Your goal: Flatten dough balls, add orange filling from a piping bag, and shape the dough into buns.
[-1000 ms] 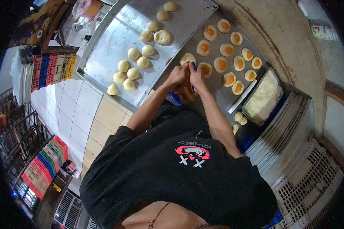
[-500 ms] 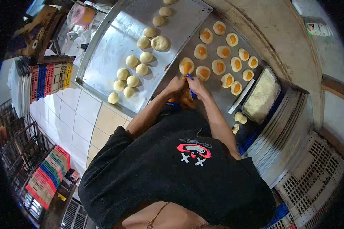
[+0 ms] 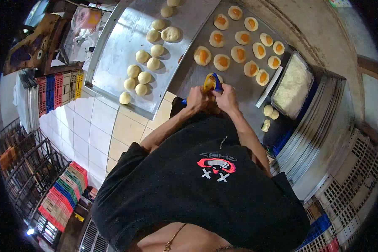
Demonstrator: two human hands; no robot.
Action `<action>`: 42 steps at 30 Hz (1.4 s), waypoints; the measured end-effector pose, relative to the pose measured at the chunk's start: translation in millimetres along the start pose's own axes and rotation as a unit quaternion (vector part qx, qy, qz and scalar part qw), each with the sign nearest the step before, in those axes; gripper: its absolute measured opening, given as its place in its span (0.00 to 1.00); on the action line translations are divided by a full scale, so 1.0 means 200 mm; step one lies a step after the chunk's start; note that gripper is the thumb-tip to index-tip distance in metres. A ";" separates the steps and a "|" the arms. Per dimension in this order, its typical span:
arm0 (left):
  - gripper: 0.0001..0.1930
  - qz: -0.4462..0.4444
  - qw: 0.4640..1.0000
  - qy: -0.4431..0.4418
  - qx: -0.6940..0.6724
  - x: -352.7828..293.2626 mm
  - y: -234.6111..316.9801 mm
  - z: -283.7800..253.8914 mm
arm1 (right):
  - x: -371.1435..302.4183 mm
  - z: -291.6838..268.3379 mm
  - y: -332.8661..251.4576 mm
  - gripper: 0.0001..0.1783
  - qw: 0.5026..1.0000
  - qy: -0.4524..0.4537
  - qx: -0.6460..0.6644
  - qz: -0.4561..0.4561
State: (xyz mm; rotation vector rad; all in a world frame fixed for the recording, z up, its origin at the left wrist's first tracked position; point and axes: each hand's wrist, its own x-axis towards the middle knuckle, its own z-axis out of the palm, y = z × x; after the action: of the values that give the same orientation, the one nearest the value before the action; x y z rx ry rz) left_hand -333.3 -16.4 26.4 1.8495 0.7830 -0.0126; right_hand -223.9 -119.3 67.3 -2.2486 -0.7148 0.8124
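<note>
Both hands are closed around a yellow and blue plastic pouch (image 3: 210, 82), whose near part hides behind my fingers. My left hand (image 3: 197, 99) grips its left side and my right hand (image 3: 227, 99) pinches it from the right. A pale piece of dough shows partly behind the pouch. Beyond my hands, flattened dough rounds, each with an orange filling dab in the middle, lie on a dark metal tray (image 3: 185, 80). The nearest filled dough rounds are one (image 3: 202, 55) at left and another (image 3: 221, 62) beside it.
At left, a silver tray (image 3: 113, 54) carries several plain dough balls (image 3: 144, 77) and one flattened dough piece (image 3: 171, 34). To the right stand a pan of pale shreds (image 3: 293, 86), a white flat strip (image 3: 269, 87), a few small dough pieces (image 3: 268, 110) and stacked metal trays (image 3: 315, 113).
My hands and the pouch have drawn back toward my body, away from the nearest filled rounds. More of the pouch shows above my fingers. The whole view has shifted slightly.
</note>
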 end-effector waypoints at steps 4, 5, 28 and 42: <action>0.14 -0.015 0.995 0.058 0.075 0.03 0.04 0.16 | -0.02 0.04 0.02 0.15 0.991 0.121 -0.046 -0.045; 0.15 0.016 0.994 0.078 0.080 0.05 0.00 0.20 | -0.01 0.07 0.06 0.17 0.984 0.152 -0.064 -0.074; 0.21 -0.046 0.917 -0.016 -0.397 0.00 -0.03 0.36 | 0.03 -0.01 0.24 0.32 0.952 -0.091 0.291 0.020; 0.30 -0.218 0.871 0.039 -0.439 0.00 -0.08 0.40 | 0.03 0.08 0.23 0.31 0.991 -0.045 0.124 0.031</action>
State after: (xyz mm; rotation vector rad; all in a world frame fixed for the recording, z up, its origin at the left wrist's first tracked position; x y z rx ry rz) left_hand -313.5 -80.5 -20.3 0.7938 1.0288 0.1138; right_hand -218.5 -138.6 23.4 -2.0291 -0.5537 0.9818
